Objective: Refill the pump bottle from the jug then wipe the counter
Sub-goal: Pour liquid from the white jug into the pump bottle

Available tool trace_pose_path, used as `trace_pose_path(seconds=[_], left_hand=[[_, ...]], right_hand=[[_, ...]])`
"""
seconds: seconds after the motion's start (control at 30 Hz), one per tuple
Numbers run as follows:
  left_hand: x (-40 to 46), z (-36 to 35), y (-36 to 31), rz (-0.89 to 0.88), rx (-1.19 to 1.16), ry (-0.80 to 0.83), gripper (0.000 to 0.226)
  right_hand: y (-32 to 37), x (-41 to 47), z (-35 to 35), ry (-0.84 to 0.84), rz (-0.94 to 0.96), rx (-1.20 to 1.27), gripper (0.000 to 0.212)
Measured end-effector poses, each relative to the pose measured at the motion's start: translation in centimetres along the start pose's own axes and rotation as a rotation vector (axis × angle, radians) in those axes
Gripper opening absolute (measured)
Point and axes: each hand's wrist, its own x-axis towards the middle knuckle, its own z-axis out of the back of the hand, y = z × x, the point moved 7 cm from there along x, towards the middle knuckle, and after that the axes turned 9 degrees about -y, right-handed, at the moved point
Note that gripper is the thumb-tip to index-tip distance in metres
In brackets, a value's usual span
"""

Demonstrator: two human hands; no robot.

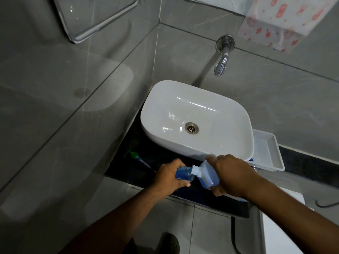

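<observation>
My left hand (171, 176) grips a clear pump bottle (184, 173) with blue liquid inside, standing on the dark counter (192, 194) in front of the basin. My right hand (232, 176) holds a translucent white jug (206, 176) of blue liquid, tipped to the left. The jug's threaded neck touches the open mouth of the bottle. The green pump head (134, 155) with its tube lies on the counter to the left, apart from the bottle.
A white basin (197, 119) sits on the counter under a wall tap (221, 66). A white plastic tray (267, 153) stands to its right. Grey tiled walls close in on the left and behind. A patterned cloth (282, 21) hangs at the top right.
</observation>
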Motion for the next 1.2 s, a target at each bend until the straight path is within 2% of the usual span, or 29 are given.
trace_pose_path(seconds=[1.2], left_hand=[[-0.22, 0.3, -0.43, 0.004, 0.02, 0.001, 0.049]], right_hand=[[-0.13, 0.19, -0.05, -0.004, -0.009, 0.022, 0.08]])
